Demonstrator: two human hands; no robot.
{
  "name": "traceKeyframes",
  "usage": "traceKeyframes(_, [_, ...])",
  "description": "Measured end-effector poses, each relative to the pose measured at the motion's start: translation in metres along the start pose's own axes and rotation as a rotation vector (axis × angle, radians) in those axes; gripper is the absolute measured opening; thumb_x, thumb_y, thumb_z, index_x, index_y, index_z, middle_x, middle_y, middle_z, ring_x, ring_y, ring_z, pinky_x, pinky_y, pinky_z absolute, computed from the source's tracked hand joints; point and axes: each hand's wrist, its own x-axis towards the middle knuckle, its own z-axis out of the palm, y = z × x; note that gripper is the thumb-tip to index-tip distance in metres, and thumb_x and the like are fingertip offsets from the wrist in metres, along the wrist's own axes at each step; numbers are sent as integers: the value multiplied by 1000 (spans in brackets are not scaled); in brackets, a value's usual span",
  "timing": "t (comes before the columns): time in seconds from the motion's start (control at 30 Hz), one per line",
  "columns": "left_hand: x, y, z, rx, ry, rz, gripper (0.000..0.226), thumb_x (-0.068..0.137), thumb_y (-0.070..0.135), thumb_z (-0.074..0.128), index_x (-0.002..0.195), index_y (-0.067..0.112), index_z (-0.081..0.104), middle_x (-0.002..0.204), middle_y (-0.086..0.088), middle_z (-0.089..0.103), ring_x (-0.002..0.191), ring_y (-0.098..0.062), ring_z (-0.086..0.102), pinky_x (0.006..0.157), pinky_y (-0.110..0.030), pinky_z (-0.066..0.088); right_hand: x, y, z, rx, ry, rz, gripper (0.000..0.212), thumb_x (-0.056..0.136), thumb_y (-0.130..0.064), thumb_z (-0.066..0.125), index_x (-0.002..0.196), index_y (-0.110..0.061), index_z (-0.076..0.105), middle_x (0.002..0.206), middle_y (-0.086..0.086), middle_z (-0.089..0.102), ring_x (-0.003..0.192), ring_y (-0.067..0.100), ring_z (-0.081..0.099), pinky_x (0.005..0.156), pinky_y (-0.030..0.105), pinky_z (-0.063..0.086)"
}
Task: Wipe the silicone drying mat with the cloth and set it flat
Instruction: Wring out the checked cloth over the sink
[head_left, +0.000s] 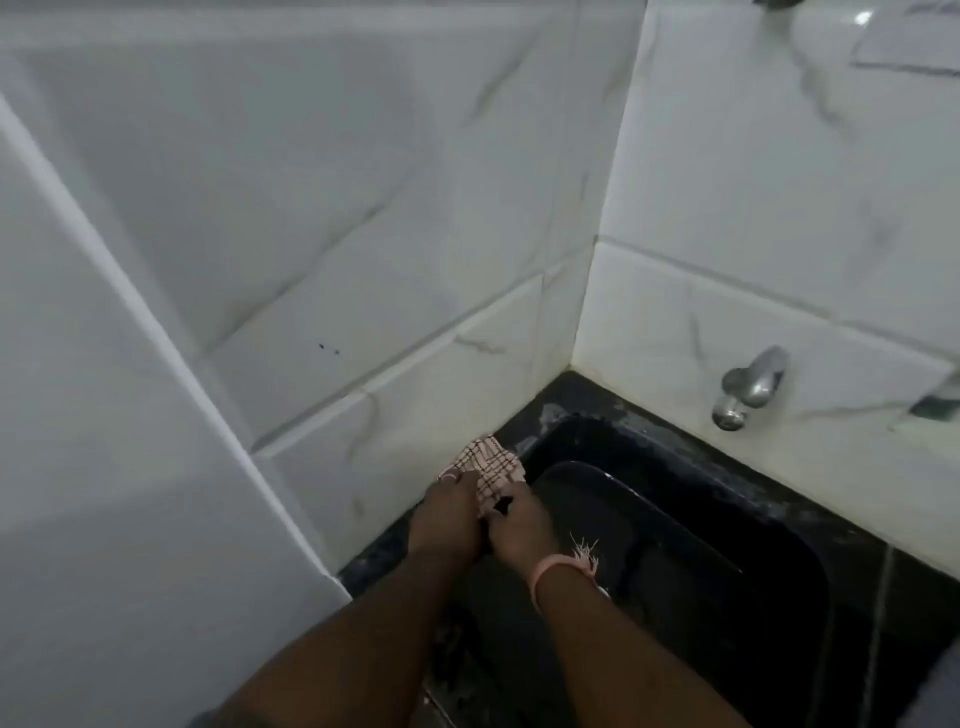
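A pink checked cloth (491, 464) is bunched at the back left corner of the black sink, against the white tiled wall. My left hand (451, 512) grips its left side. My right hand (519, 527) pinches its lower right edge; a pink thread band circles that wrist. A dark, round-cornered sheet (631, 525) lies inside the sink to the right of my hands; it may be the silicone mat, but it is too dark to tell.
The black sink basin (779, 525) sits in a dark counter (379, 558), boxed in by white marble-look tiles on the left and back. A chrome tap (750, 387) sticks out of the right wall above the basin.
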Motion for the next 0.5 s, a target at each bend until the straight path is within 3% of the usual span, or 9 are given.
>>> traceKeyframes(0.1, [26, -15, 10, -14, -7, 23, 42, 96, 24, 52, 137, 21, 56, 141, -9, 57, 124, -30, 58, 104, -41, 49, 33, -2, 24, 362, -18, 123, 52, 92, 4, 54, 142, -11, 51, 129, 5, 67, 114, 18, 63, 95, 24, 48])
traceKeyframes(0.17, [32, -23, 15, -73, -40, -7, 36, 103, 28, 44, 134, 20, 59, 137, -9, 61, 122, -28, 60, 105, -38, 48, 52, -2, 41, 548, 34, 182, 57, 92, 7, 54, 146, -13, 49, 134, 4, 65, 114, 15, 64, 92, 19, 52])
traceKeyframes(0.27, [41, -29, 22, -46, -46, 30, 45, 104, 26, 43, 148, 19, 49, 141, -11, 59, 125, -29, 58, 108, -38, 45, 80, 3, 59, 796, 142, 374, 51, 90, 11, 57, 138, -8, 59, 129, 11, 69, 114, 26, 67, 100, 41, 55])
traceKeyframes(0.33, [46, -31, 22, -44, -50, 25, 51, 101, 22, 45, 152, 19, 42, 132, -14, 65, 116, -31, 62, 101, -41, 49, 91, 8, 65, 958, 158, 470, 47, 87, 11, 64, 132, -5, 64, 123, 13, 72, 113, 30, 69, 102, 50, 54])
traceKeyframes(0.43, [45, -31, 21, -124, -55, 51, 37, 99, 26, 47, 135, 27, 54, 113, -9, 72, 103, -30, 69, 89, -41, 55, 90, 1, 63, 982, 179, 574, 47, 85, 8, 69, 131, 1, 62, 120, 21, 71, 108, 35, 70, 95, 54, 57])
traceKeyframes(0.5, [40, -32, 23, -211, -28, 68, 33, 97, 30, 47, 127, 29, 61, 113, -3, 73, 101, -23, 70, 89, -39, 56, 87, -5, 58, 900, 215, 588, 36, 87, 6, 64, 123, 2, 65, 108, 21, 73, 94, 33, 72, 82, 42, 62])
